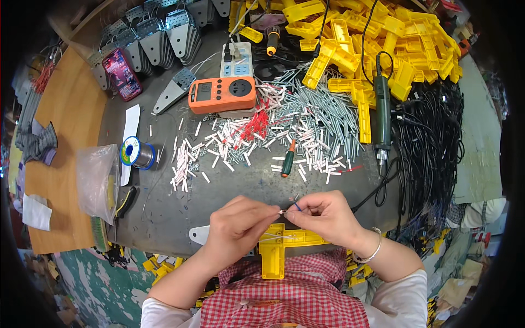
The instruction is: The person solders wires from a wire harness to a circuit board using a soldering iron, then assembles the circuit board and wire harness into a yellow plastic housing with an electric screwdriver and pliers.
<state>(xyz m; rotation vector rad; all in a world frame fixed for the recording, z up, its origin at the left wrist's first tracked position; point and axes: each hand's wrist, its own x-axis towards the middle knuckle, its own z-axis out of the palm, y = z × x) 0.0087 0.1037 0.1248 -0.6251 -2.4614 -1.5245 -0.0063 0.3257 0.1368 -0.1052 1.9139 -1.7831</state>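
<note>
My left hand (pixel 240 221) pinches a thin wire end between thumb and fingertips. My right hand (pixel 322 216) is closed on the stripped end of a cord, its blue wire (pixel 296 204) sticking up by the fingers. The two pinches nearly meet, with a small bare tip between them. Just below lies a yellow plastic housing (pixel 273 262), open side up at the table's near edge, with pale wires running across it. A grey metal plate (pixel 199 234) with a hole shows partly behind my left wrist.
Beyond my hands lie white sleeves (pixel 186 164), metal rods (pixel 328 109), a screwdriver (pixel 288 158) and an orange meter (pixel 222 94). Yellow housings (pixel 404 33) are heaped far right, near a green electric screwdriver (pixel 381 104) and black cords (pixel 432 147). Solder (pixel 143 156) and pliers (pixel 127 201) lie left.
</note>
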